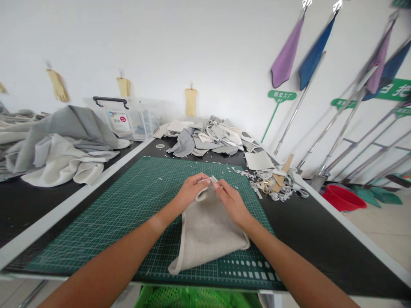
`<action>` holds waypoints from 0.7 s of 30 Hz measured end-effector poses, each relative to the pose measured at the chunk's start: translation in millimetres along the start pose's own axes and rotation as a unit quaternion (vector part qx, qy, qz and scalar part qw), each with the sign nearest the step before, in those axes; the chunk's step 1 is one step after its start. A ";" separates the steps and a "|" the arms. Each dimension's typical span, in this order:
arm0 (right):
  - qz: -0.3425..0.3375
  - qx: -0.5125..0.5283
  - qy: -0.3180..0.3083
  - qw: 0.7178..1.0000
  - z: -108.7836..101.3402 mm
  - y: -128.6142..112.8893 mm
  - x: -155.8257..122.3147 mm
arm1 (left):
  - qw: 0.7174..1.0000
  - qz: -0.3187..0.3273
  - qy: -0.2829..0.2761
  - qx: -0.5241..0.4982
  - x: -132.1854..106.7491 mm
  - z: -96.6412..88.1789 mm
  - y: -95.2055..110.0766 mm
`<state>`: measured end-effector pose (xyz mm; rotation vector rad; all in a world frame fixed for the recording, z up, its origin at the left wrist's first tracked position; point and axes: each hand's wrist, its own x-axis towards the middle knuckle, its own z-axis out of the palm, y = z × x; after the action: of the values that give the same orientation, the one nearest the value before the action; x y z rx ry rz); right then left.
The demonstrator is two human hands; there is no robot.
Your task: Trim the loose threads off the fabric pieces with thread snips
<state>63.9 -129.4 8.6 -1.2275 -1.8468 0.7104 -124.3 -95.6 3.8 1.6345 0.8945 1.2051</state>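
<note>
A light grey-beige piece of fabric (212, 231) lies on the green cutting mat (128, 205), its lower part spread toward the near edge. My left hand (194, 188) pinches the fabric's far edge, thumb on top. Close beside it, my right hand (229, 196) grips the same edge, so the fingertips of both hands nearly meet. Between them the edge is raised and folded over. The undersides of the fingers are hidden.
Heaped grey and white fabric pieces (212, 137) lie beyond the mat, with a larger cloth pile (64, 145) at left beside a clear plastic box (120, 117). Small scraps (279, 184) sit at right. A red bucket (343, 197) and a green basket (195, 297) are below table level.
</note>
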 end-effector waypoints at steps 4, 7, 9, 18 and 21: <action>-0.001 -0.007 0.002 1.000 0.9 1.2 0.5 | 1.000 -0.003 -0.007 -0.003 0.0 -0.6 -0.9; 0.001 -0.011 0.002 1.000 1.5 1.5 0.4 | 1.000 -0.008 -0.014 -0.006 -0.1 -0.5 -2.0; 0.003 -0.013 0.000 1.000 1.6 1.4 0.1 | 1.000 -0.008 -0.015 -0.010 -0.3 -0.2 -2.7; -0.001 -0.020 -0.007 1.000 0.6 0.1 -0.8 | 1.000 -0.003 -0.025 -0.012 0.4 -0.2 -4.5; -0.006 -0.026 -0.008 1.000 0.5 -0.4 -0.7 | 0.999 -0.004 -0.032 -0.008 0.2 -0.3 -3.6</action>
<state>63.4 -130.1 8.4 -1.2458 -1.8950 0.6727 -124.7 -94.1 0.5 1.6461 0.8484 1.1459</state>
